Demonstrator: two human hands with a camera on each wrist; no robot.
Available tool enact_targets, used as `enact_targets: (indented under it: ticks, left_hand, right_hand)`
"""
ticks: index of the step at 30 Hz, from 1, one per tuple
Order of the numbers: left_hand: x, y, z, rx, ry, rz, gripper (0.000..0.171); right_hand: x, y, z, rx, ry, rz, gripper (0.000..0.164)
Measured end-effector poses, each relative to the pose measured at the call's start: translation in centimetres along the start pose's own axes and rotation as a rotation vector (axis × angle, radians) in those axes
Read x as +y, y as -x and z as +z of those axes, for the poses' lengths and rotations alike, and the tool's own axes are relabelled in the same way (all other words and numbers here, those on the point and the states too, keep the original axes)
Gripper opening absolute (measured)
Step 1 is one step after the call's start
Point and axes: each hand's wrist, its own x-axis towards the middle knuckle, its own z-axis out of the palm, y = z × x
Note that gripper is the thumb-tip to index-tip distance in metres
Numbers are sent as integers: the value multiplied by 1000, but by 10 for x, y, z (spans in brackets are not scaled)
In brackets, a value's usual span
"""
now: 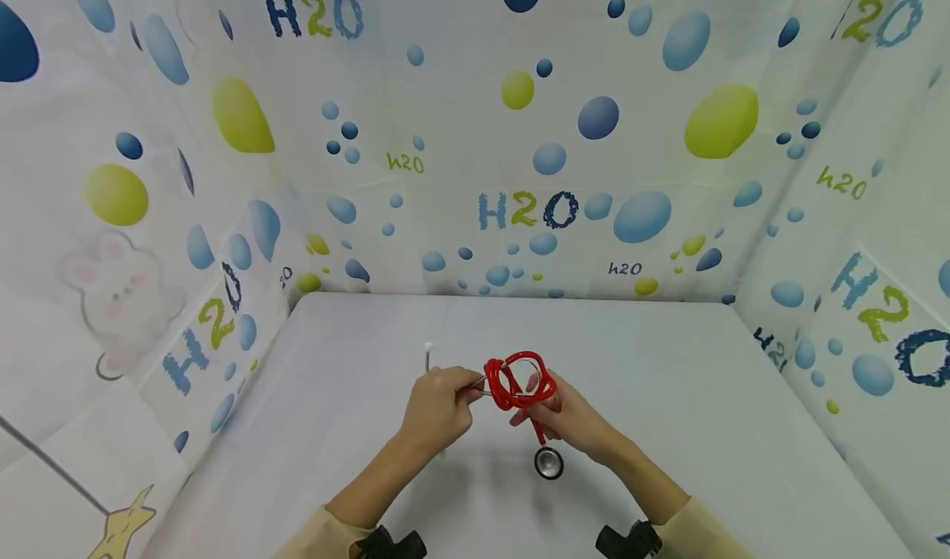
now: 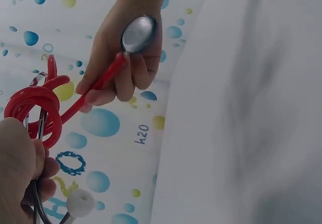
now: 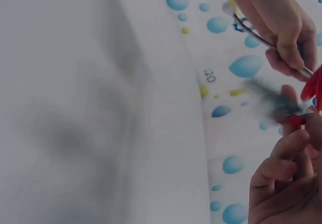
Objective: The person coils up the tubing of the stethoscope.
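A stethoscope [image 1: 510, 390] with red tubing, wound into a loose knot of loops, is held up over the white table between both hands. My left hand [image 1: 439, 402] pinches its metal ear tubes beside the loops; a white ear tip [image 2: 80, 202] sticks out past the fingers. My right hand [image 1: 567, 415] pinches the red tubing [image 2: 103, 78] on the other side, near its chest-piece end. The round silver chest piece [image 1: 549, 463] with a dark rim hangs below the right hand in the head view. In the right wrist view it is blurred.
The white table [image 1: 356, 336] lies beneath both hands, with their shadows on it. Printed curtains [image 1: 445, 114] with blue and green dots and H2O lettering stand at the back and both sides. Dark wrist mounts [image 1: 629, 540] sit at the sleeves.
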Motion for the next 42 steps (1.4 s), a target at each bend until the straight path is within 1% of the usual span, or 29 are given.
enact_targets:
  ticks: [4, 7, 11, 13, 14, 16, 17, 19, 21, 22, 23, 25, 28, 31, 32, 33, 34, 35, 37, 40, 42]
  left_hand:
    - [-7, -2, 2, 0, 20, -96, 8]
    - [-12, -1, 5, -16, 25, -154, 10]
    - [-14, 2, 9, -58, 12, -187, 8]
    - [-15, 3, 10, -72, 5, -199, 8]
    - [-16, 4, 11, -80, 2, -206, 8]
    - [-18, 5, 12, -96, 0, -223, 8]
    - [-18, 6, 12, -103, -2, -230, 8]
    - [-20, 7, 12, -114, -6, -237, 9]
    - [-21, 9, 13, -117, -11, -231, 9]
    - [-22, 9, 13, -117, -17, -225, 9]
    - [-23, 10, 14, -115, -25, -215, 10]
    - [-25, 11, 16, -108, -40, -196, 11]
    - [-28, 15, 20, -100, -78, -174, 9]
    - [-30, 20, 24, -102, -128, -144, 8]
    - [-30, 21, 25, -107, -144, -128, 7]
    - [-30, 23, 26, -109, -159, -113, 7]
    - [-30, 24, 27, -108, -171, -98, 7]
    - [-30, 25, 28, -107, -180, -84, 7]
    - [-30, 28, 30, -93, -194, -61, 8]
    - [-30, 32, 31, -59, -209, -51, 9]
    - [-31, 34, 31, -45, -227, -46, 9]
  right_hand:
    - [8, 4, 11, 6, -47, -56, 31]
    - [13, 7, 20, -3, -40, -126, 22]
    - [15, 9, 28, -21, -15, -195, 26]
    - [13, 10, 30, -45, -23, -209, 27]
    - [9, 12, 31, -56, -12, -229, 27]
    - [7, 12, 32, -66, 22, -243, 28]
    - [7, 12, 33, -61, 39, -235, 28]
    - [8, 12, 35, -31, 85, -227, 29]
    - [12, 10, 37, 30, 131, -235, 29]
    - [12, 10, 39, 65, 140, -254, 30]
    - [12, 10, 40, 112, 162, -278, 32]
    - [12, 9, 42, 207, 192, -357, 35]
    - [11, 7, 46, 338, 224, -464, 32]
    - [13, 2, 52, 401, 220, -560, 18]
    - [14, 0, 54, 415, 211, -572, 16]
    - [15, -1, 55, 428, 197, -573, 13]
    - [15, -3, 57, 445, 181, -555, 11]
    - [15, -4, 59, 468, 162, -515, 10]
    - [15, -4, 63, 517, 112, -407, 12]
    - [9, -3, 67, 574, 25, -225, 17]
    - [1, -1, 70, 586, -14, -148, 17]
